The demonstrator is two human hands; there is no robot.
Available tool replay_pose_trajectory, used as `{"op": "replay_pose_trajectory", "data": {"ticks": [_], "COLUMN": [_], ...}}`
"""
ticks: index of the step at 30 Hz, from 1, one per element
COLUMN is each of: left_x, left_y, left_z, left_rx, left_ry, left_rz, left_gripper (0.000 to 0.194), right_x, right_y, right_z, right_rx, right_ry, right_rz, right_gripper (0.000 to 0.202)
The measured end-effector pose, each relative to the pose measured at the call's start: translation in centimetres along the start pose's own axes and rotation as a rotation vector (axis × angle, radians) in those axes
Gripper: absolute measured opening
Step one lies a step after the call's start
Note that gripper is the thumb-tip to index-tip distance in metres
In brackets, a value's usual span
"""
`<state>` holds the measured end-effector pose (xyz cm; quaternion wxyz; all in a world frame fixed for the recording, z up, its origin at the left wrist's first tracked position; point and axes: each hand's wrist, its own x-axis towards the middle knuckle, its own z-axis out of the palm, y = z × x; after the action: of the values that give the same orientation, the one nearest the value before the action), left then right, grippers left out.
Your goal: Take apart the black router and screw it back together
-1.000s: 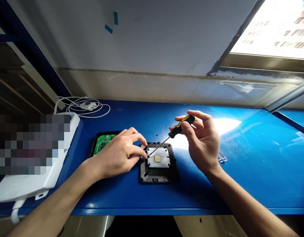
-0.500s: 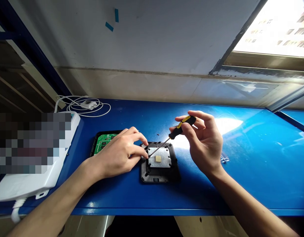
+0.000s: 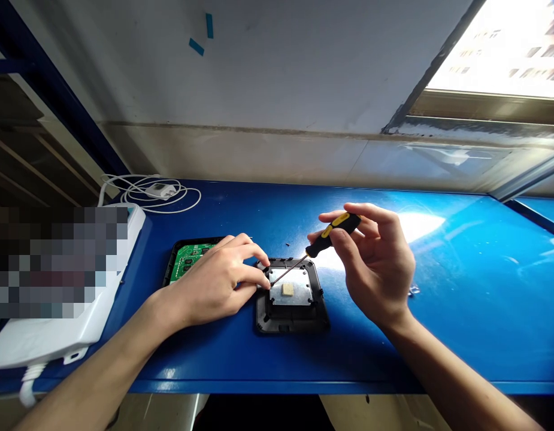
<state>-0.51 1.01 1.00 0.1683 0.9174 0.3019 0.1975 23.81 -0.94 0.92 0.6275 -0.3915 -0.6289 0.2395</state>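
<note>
In my right hand (image 3: 378,263) is a screwdriver (image 3: 333,234) with a black and yellow handle, held between thumb and fingers and slanting down to the left. Its tip meets the upper left part of a silver metal plate (image 3: 299,286), which lies in a black plastic cover (image 3: 283,328). A small beige pad (image 3: 287,290) sits on that plate. My left hand (image 3: 225,275) holds the cover's left edge, its fingertips close by the screwdriver tip; the thumb's grip is partly hidden. Under and behind this hand lies a green circuit board (image 3: 187,263) in a black casing.
A large white device (image 3: 94,305), partly blurred out, stands at the left of the blue table (image 3: 465,299). Behind it lies a white adapter (image 3: 162,190) with a coiled cable. A tiny dark piece (image 3: 287,244) lies beyond the cover, and a small clear item (image 3: 413,290) beside my right wrist.
My right hand and the screwdriver handle have shifted slightly right, while the tip stays at the same spot on the plate. The left hand keeps its place.
</note>
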Motion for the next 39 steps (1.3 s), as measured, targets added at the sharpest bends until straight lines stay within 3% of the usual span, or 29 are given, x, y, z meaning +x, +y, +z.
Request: {"op": "replay_pose_trajectory", "data": {"ticks": [39], "left_x": [0.0], "left_y": [0.12], "left_z": [-0.12], "left_rx": [0.012], "left_ry": [-0.051], "left_rz": [-0.005], "left_gripper": [0.033], "right_x": [0.18], "right_y": [0.37], "right_z": [-0.23], "right_rx": [-0.018], "right_ry": [-0.005], "right_rz": [-0.054], "right_gripper": [0.025]}}
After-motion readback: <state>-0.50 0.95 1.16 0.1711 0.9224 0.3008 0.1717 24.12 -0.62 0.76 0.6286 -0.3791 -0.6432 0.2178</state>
